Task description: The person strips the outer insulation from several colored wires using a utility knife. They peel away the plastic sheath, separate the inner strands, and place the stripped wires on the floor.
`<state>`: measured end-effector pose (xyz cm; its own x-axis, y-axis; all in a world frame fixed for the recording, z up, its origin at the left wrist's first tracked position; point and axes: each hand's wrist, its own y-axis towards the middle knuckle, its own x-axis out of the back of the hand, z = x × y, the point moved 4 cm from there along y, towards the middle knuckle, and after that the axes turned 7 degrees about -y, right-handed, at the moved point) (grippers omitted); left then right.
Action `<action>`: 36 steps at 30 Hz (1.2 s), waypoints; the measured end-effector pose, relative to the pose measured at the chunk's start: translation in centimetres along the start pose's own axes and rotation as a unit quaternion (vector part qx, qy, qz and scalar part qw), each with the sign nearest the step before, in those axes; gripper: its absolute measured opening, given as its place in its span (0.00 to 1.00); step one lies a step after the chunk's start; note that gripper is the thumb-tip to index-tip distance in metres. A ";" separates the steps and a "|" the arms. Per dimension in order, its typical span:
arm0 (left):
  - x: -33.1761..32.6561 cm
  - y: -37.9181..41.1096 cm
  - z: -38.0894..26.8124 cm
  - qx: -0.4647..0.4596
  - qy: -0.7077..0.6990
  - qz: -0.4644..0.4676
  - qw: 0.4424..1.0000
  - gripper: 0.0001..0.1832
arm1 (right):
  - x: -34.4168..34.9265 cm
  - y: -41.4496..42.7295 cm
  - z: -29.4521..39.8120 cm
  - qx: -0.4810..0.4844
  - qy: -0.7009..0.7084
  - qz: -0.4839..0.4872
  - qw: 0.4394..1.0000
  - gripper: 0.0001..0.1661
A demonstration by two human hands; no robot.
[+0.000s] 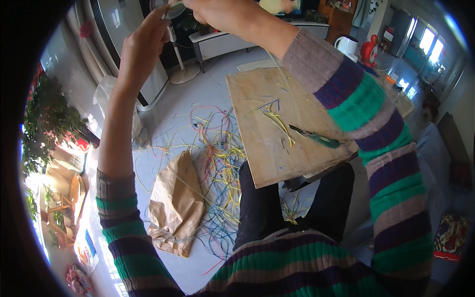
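Both hands are raised at the top edge of the view, their fingertips close together. My left hand (pixel 143 48) and my right hand (pixel 226 15) pinch a thin pale cable (pixel 176 5) between them, partly cut off by the frame. Below my right forearm, a pale length of cable (pixel 293 89) trails down over a worn wooden board (pixel 248 148) in front of my knees. On the board lie a green-handled utility knife (pixel 323 141), short yellow wire pieces (pixel 282 126) and a bent blue wire piece (pixel 277 104).
A tangle of yellow, blue and red wires (pixel 222 174) spreads over the floor left of the board. Beside it stands a crumpled tan woven sack (pixel 177 208). Farther off are a pedestal fan (pixel 183 74), a white TV cabinet (pixel 219 46), a white kettle (pixel 347 44) and a red clock (pixel 369 52).
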<state>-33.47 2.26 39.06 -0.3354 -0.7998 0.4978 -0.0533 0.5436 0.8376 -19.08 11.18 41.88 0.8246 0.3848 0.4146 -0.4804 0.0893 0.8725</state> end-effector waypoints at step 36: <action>4.6 -15.5 -1.9 -0.008 0.207 0.045 0.977 0.23 | -3.3 -6.7 -3.4 -0.212 0.078 0.349 0.910 0.16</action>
<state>-32.46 -10.32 28.84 0.0712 -0.7851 0.6152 -0.0258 0.6151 0.7880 -19.59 12.40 33.74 0.2387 0.6064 0.7585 -0.9697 0.1068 0.2198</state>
